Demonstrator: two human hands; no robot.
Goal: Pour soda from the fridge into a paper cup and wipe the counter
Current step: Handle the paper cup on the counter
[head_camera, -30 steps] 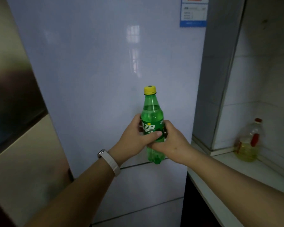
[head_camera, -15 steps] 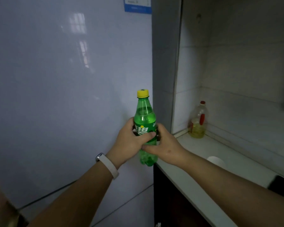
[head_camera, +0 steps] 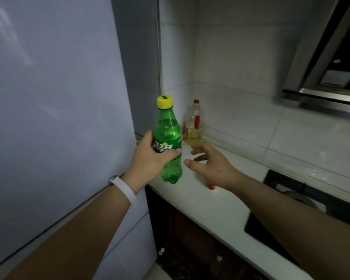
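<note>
Soda bottle (head_camera: pixel 167 142) in left hand (head_camera: pixel 150 156) grip; right hand (head_camera: pixel 212 164) loose, empty.

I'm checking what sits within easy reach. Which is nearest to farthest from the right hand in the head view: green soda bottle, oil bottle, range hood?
1. Green soda bottle, just left of the right hand, gripped by the left hand.
2. Oil bottle, behind, in the counter corner.
3. Range hood, upper right.

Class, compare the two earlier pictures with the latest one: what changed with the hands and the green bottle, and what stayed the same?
The right hand let go of the green soda bottle and moved off to the right, fingers spread above the counter. The left hand still grips the bottle upright, yellow cap still on.
</note>
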